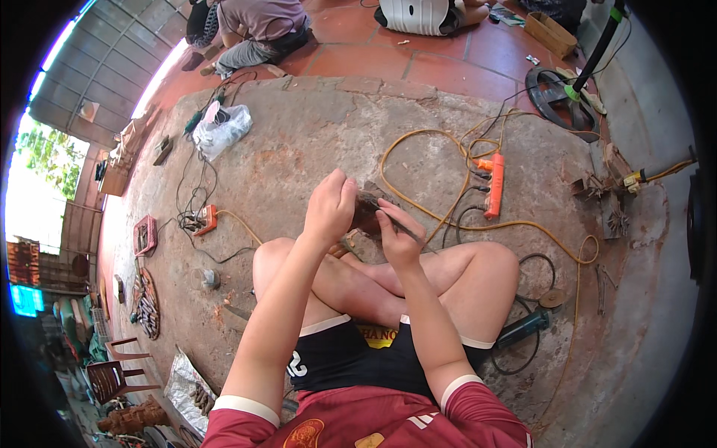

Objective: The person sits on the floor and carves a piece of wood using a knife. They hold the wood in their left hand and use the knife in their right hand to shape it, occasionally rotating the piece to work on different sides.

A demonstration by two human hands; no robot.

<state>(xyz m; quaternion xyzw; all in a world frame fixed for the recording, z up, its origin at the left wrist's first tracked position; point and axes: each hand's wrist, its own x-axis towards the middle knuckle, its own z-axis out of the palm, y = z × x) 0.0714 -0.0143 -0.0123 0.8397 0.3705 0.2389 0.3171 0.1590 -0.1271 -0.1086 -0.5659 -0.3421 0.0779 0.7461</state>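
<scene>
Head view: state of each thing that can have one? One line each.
Left hand: closed on the dark brown piece.
Right hand: closed on the thin dark tool.
Dark brown piece: held off the floor.
Thin dark tool: held, slanted.
Right orange power strip: plugs in.
Yellow cord: loosely looped.
Clear plastic bag: crumpled.
Teal power tool: lying down; running, cannot tell.

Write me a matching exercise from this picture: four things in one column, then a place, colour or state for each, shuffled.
1. Right hand
2. Held lump
3. Plastic bag
4. Long power strip

A. orange, right of the picture's middle
B. gripping a thin dark tool
C. whitish, see-through, toward the upper left
D. dark brown

Pairs: 1-B, 2-D, 3-C, 4-A
</scene>
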